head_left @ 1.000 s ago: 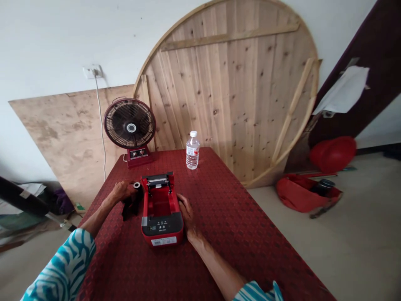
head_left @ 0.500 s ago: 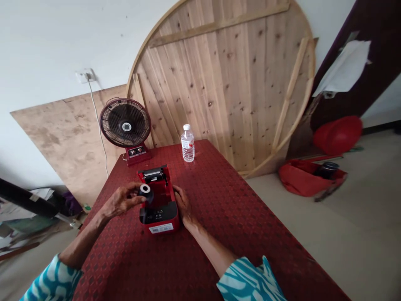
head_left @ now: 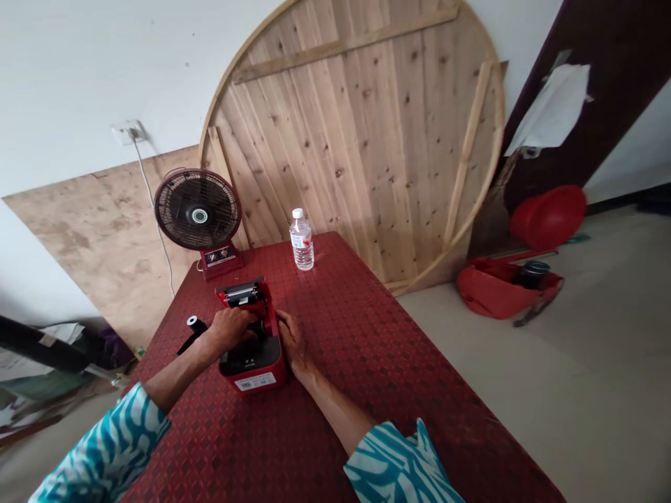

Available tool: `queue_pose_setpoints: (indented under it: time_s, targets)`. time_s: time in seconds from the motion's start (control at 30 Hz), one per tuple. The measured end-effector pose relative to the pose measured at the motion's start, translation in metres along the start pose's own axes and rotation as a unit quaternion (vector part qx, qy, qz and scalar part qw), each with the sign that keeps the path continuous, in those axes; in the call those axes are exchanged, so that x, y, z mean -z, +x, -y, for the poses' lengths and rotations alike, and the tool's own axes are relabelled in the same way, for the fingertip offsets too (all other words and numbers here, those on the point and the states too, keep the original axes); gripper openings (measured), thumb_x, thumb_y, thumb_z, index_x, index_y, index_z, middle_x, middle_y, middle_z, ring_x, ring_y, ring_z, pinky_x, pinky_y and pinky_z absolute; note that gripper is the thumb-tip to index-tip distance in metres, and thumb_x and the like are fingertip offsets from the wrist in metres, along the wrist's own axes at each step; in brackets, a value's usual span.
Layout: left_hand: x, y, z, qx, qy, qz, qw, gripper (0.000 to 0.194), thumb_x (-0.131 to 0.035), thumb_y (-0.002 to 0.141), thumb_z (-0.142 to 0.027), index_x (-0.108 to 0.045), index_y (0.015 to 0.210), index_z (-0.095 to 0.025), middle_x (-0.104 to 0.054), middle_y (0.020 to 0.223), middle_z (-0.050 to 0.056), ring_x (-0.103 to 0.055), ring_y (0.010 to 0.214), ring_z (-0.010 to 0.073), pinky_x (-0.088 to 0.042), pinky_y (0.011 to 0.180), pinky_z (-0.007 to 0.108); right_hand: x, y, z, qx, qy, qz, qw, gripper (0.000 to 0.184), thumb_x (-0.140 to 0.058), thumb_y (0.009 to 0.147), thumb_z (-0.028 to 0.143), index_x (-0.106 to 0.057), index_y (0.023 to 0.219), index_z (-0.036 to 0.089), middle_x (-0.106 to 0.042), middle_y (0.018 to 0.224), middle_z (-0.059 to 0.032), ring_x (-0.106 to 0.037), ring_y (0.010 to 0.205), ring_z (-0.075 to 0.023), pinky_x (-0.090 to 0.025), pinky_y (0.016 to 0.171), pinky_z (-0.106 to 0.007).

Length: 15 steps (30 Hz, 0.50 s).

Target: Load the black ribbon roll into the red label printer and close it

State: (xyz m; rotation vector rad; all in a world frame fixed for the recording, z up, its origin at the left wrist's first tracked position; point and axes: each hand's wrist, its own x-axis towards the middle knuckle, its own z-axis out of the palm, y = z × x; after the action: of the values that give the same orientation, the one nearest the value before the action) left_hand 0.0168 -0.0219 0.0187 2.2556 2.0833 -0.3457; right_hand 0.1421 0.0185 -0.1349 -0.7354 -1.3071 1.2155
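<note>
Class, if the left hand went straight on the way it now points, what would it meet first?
Probably the right wall of the red machine: the left hand reaches inside towards it, though depth there is unclear.

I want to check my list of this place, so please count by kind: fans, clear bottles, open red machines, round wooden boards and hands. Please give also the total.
Fan: 1
Clear bottle: 1
Open red machine: 1
Round wooden board: 1
Hands, left hand and right hand: 2
Total: 6

Bottle (head_left: 302, 241) clear glossy plastic; round panel (head_left: 356, 147) wood.
</note>
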Motion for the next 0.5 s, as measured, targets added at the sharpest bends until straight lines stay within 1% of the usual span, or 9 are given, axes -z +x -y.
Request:
queue_pose_setpoints:
  time_s: [0.1,0.2,0.27,0.3,0.33,0.4,0.47,0.5]
  targets:
    - [-0.003,0.012,-0.003,-0.012,0.001,0.016,1.0,0.025,-0.066,0.076,-0.019,-0.072,0.1,-0.024,-0.072,0.103,0.012,-0.066,0.101,0.0335,-0.051,0.081,0.042,0.0,-0.001,0.002,-0.003,-0.002,-0.004,1.0,0.035,-0.043,0.086,0.034,-0.063,0.113,0.024,-0.063,0.114,-0.0056,-0.055,0.112,-0.02,-0.041,0.1,-0.037]
    - [-0.006,0.019,0.001,-0.03,-0.013,0.024,0.999,0.021,-0.067,0.074,-0.017,-0.074,0.092,-0.023,-0.073,0.099,0.01,-0.066,0.099,0.0309,-0.051,0.081,0.038,0.0,-0.001,0.001,-0.002,-0.004,0.002,1.0,0.035,-0.043,0.087,0.034,-0.063,0.114,0.025,-0.063,0.115,-0.0054,-0.055,0.112,-0.0195,-0.041,0.1,-0.037]
    - [-0.006,0.015,0.006,-0.044,-0.03,0.023,0.998,0.022,-0.067,0.075,-0.02,-0.073,0.096,-0.025,-0.073,0.1,0.008,-0.067,0.098,0.0283,-0.051,0.081,0.034,0.0,0.0,-0.001,0.002,-0.005,0.002,1.0,0.035,-0.043,0.086,0.034,-0.063,0.113,0.024,-0.063,0.115,-0.0055,-0.055,0.112,-0.0195,-0.04,0.101,-0.037]
    - [-0.005,0.011,0.01,-0.05,-0.038,0.019,0.998,0.025,-0.065,0.078,-0.022,-0.071,0.101,-0.027,-0.073,0.104,0.007,-0.066,0.1,0.0269,-0.05,0.082,0.033,0.0,0.0,-0.002,0.004,-0.006,0.0,1.0,0.035,-0.043,0.086,0.035,-0.063,0.113,0.024,-0.063,0.115,-0.0055,-0.055,0.112,-0.0195,-0.04,0.101,-0.037]
    - [-0.005,0.004,0.014,-0.052,-0.048,0.008,0.997,0.027,-0.062,0.081,-0.025,-0.069,0.107,-0.028,-0.071,0.11,0.006,-0.065,0.103,0.0255,-0.05,0.084,0.032,0.0,0.0,-0.003,0.005,-0.007,-0.001,1.0,0.035,-0.043,0.086,0.035,-0.063,0.113,0.024,-0.064,0.115,-0.0054,-0.055,0.112,-0.0195,-0.04,0.101,-0.037]
    - [-0.005,-0.015,0.021,-0.051,-0.09,-0.04,0.994,0.03,-0.052,0.088,-0.03,-0.065,0.115,-0.027,-0.068,0.118,0.006,-0.064,0.106,0.0232,-0.048,0.088,0.032,0.0,0.0,-0.002,0.002,-0.008,-0.001,1.0,0.035,-0.043,0.086,0.035,-0.063,0.114,0.024,-0.064,0.115,-0.0052,-0.055,0.113,-0.0192,-0.04,0.102,-0.037]
    - [-0.008,-0.036,0.026,-0.053,-0.161,-0.1,0.981,0.032,-0.046,0.092,-0.036,-0.066,0.114,-0.024,-0.07,0.114,0.006,-0.066,0.101,0.0215,-0.05,0.086,0.03,0.0,-0.001,0.0,-0.005,-0.01,0.0,1.0,0.036,-0.043,0.087,0.036,-0.062,0.114,0.024,-0.063,0.116,-0.0054,-0.054,0.114,-0.0191,-0.039,0.102,-0.037]
    - [-0.011,-0.047,0.027,-0.058,-0.195,-0.126,0.971,0.033,-0.047,0.091,-0.039,-0.067,0.112,-0.023,-0.071,0.11,0.006,-0.067,0.097,0.0208,-0.051,0.084,0.029,0.001,-0.002,0.002,-0.009,-0.012,0.001,1.0,0.036,-0.043,0.087,0.036,-0.062,0.115,0.023,-0.063,0.116,-0.0057,-0.054,0.114,-0.0191,-0.039,0.102,-0.036]
